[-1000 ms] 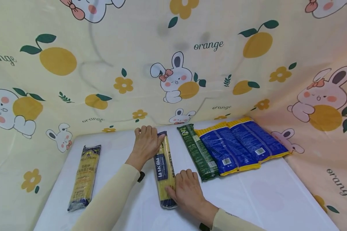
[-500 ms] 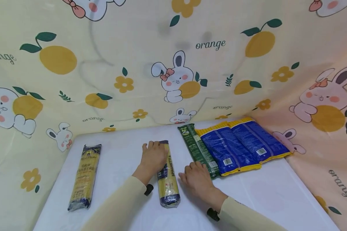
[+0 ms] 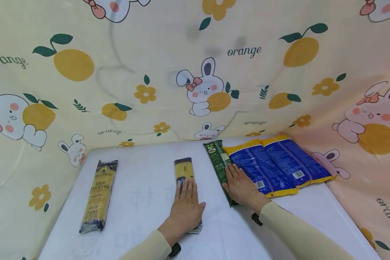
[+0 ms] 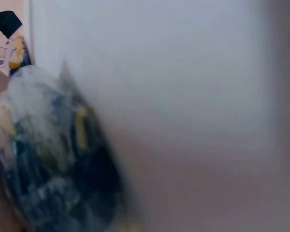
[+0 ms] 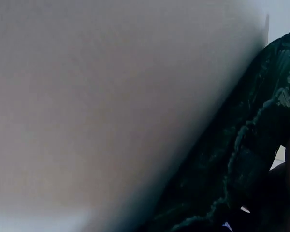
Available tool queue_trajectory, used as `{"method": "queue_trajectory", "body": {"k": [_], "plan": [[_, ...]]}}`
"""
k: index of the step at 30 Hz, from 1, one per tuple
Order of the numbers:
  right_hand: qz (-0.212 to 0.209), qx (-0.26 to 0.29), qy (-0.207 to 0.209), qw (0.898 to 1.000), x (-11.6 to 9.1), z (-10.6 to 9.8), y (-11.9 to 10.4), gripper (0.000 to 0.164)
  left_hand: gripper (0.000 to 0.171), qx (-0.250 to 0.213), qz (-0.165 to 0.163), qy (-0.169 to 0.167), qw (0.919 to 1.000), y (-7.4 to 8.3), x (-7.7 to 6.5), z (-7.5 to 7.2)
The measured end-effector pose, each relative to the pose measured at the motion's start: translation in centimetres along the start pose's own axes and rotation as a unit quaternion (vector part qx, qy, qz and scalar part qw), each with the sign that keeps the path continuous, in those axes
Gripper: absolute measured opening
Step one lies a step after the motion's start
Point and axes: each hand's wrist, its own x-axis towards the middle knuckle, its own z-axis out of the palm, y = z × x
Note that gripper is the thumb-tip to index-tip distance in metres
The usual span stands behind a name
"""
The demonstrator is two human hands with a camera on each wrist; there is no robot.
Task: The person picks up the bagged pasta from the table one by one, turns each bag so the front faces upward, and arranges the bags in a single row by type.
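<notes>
A white table (image 3: pixel 143 184) with a smooth top and faint grey marks near its middle. On the left lies a long, clear pasta pack (image 3: pixel 99 195), its yellow strands showing between dark blue ends. Well apart from it, near the centre, lies a second pasta pack (image 3: pixel 183 168), partly hidden from view. Further right, a slim green pack (image 3: pixel 217 155) lies at a slant, just beside a blue bag (image 3: pixel 255 164) with yellow ends; another blue bag (image 3: pixel 294 157) lies against that one's right side.
</notes>
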Motion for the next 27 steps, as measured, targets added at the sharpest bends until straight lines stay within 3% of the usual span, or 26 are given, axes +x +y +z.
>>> {"method": "queue_trajectory", "body": {"k": [7,16,20,23,27], "plan": [[0.010,0.029,-0.038,0.999,0.2,0.3,-0.1,0.081,0.075,0.028,-0.002,0.019,0.9994,-4.8,-1.2,-0.4],[0.025,0.018,-0.027,0.999,0.3,0.9,-0.5,0.084,0.072,0.081,-0.014,0.008,0.9966,-14.0,-4.1,-3.1],[0.030,0.024,-0.029,0.999,0.2,0.8,-0.7,0.085,0.072,0.071,-0.037,0.024,0.9965,-17.5,-5.7,-4.0],[0.028,0.025,-0.029,0.999,0.2,0.7,-0.8,0.084,0.073,0.059,-0.062,0.027,0.9960,-19.3,-6.6,-4.2],[0.029,0.021,-0.027,0.999,0.2,0.7,-0.7,0.085,0.074,0.040,-0.079,0.032,0.9955,-20.6,-7.3,-4.2]]}}
